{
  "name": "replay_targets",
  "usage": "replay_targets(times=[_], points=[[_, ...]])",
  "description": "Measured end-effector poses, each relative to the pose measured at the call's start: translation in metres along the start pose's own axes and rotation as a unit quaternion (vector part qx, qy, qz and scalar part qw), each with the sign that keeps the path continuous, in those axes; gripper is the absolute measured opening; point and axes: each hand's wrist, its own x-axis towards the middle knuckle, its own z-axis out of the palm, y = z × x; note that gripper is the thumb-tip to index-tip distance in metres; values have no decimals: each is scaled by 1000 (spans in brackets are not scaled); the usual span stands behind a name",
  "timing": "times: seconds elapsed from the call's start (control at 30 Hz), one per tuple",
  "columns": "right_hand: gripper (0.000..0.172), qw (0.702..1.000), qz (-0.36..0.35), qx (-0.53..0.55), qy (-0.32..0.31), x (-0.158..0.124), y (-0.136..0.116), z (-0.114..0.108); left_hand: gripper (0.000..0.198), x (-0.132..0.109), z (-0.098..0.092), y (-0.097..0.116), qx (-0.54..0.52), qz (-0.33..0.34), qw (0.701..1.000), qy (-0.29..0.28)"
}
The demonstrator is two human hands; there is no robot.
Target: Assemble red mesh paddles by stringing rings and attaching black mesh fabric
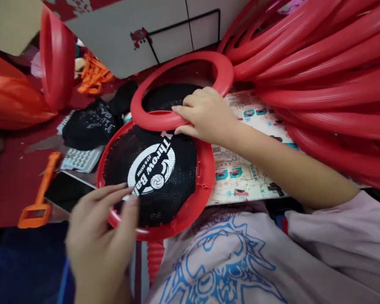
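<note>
A black mesh disc [148,177] printed "Throw Ball Fly & Catch" lies in a round red plastic frame [205,169] in front of me. My right hand [205,114] grips the near edge of a second red plastic ring [155,121], thumb and fingers closed on it. This ring tilts over the far side of the framed mesh. My left hand [103,236], slightly blurred, is at the frame's near-left rim. Its thumb and fingertips come together over the mesh; a small whitish spot shows there, and I cannot make out what they hold.
Many red rings [319,84] are piled at the right. Black mesh pieces [88,124], a phone [68,190] and an orange plastic piece [39,198] lie at left. Orange parts [93,74] and another red ring [57,59] are behind. Printed sheeting [250,169] covers the right side.
</note>
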Motion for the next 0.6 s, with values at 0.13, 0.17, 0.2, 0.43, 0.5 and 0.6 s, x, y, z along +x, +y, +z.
replay_targets(times=[0.13,0.17,0.2,0.43,0.5,0.6], points=[[31,995,-87,10,41,-12,0,-12,32,9,38,31,101,110,989,-9],[31,990,-136,29,28,-18,0,-14,30,11,45,35,135,135,982,-9],[32,983,-177,51,6,-24,-1,-16,27,13,52,39,166,160,973,-9],[36,976,-154,92,-123,-62,-7,-7,26,4,74,35,234,176,956,32],[33,975,-152,103,-123,-64,-7,-5,30,2,75,34,235,165,957,32],[25,976,-162,109,-93,-64,-4,-1,27,1,75,35,227,169,959,31]])
